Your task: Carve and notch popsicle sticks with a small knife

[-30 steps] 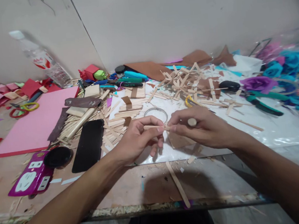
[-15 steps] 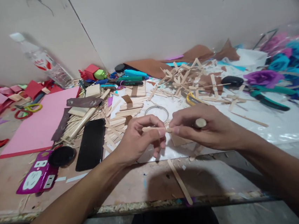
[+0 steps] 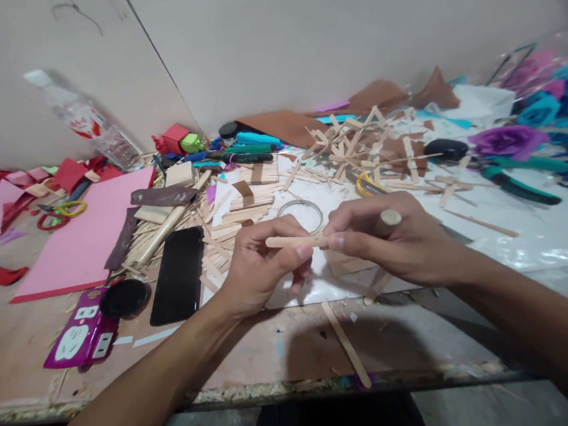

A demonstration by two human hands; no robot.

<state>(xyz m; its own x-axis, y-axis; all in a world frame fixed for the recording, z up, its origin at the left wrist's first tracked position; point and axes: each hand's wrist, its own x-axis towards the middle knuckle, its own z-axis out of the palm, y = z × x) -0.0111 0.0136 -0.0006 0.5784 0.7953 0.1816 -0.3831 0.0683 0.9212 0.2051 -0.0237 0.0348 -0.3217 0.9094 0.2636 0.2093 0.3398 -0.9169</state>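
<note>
Two bare hands meet above a cluttered table. The left hand (image 3: pixel 263 263) pinches a thin craft stick (image 3: pixel 289 242) level between thumb and fingers. The right hand (image 3: pixel 400 242) pinches its other end, with a round-ended wooden handle (image 3: pixel 390 217) tucked in its curled fingers. The stick looks light and stiff but easy to snap, so it is probably best gripped by its flat faces. A metal ring (image 3: pixel 299 206) lies just beyond both hands.

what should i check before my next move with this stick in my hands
1. The left hand pinches the wooden stick: ok.
2. The right hand fingertips meet the stick's other end: ok.
3. The round-ended handle sits in the right hand, working tip hidden: cannot tell.
4. The phone lies apart, left of the hands: ok.
5. The loose stick reaches the front edge of the table: not ok.
</note>
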